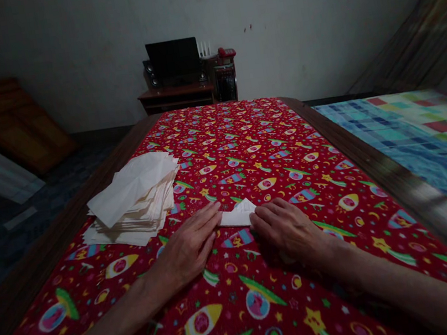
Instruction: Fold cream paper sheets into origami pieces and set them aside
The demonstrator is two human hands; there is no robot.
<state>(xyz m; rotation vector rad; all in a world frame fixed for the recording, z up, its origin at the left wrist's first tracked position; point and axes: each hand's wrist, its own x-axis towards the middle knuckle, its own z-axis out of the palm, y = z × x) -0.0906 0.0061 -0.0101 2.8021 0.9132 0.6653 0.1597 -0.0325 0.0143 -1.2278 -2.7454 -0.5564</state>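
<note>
A small folded piece of white paper [235, 218] lies on the red patterned cloth between my hands. One corner of it stands up as a pointed flap near its right side. My left hand [195, 241] lies nearly flat, its straight fingertips touching the paper's left end. At the other end, the curled fingers of my right hand [287, 228] are closed on the paper, and its thumb is mostly hidden. To the left of my left hand sits an uneven stack of white paper sheets [131, 201], the top one askew and creased.
The red cloth [241, 148] with rockets and stars covers a long dark wooden table [356, 153]. Beyond its far end stand a monitor [173, 58], speakers and a red telephone [226, 53]. A checkered bed cover [403, 135] is on the right, a wooden cabinet [23, 119] on the left.
</note>
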